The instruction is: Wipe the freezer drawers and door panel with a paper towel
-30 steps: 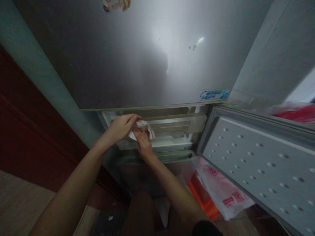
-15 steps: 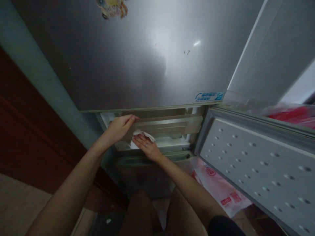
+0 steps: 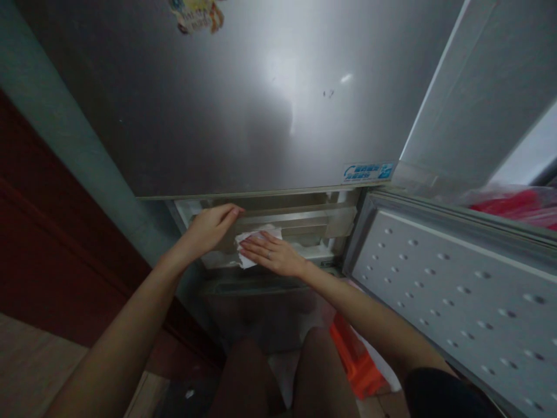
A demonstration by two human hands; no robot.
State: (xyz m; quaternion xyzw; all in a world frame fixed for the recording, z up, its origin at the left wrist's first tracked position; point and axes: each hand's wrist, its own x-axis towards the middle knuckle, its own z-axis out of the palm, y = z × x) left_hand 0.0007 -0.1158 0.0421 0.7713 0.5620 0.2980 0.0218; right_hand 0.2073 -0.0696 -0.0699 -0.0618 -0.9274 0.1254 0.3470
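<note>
My right hand (image 3: 274, 253) presses a white cloth or tissue (image 3: 249, 261) flat against the front of a translucent drawer (image 3: 304, 223) inside the fridge's lower compartment. A ring shows on one of its fingers. My left hand (image 3: 214, 225) grips the drawer's top edge at its left end, fingers curled over and partly hidden. The compartment's door (image 3: 439, 278) stands swung open to the right, its dimpled inner face showing.
Above is the closed silver upper door (image 3: 217, 116) with a sticker (image 3: 368, 172). Below sits another drawer (image 3: 261, 313). An orange item (image 3: 357, 360) lies on the floor, and red plastic (image 3: 513, 206) is behind the open door. A dark red wooden panel (image 3: 56, 261) stands left.
My right hand and the cloth have shifted slightly right, with the hand now lying more sideways. My left hand has stayed at the drawer edge. The orange item has come into sight beside my right forearm.
</note>
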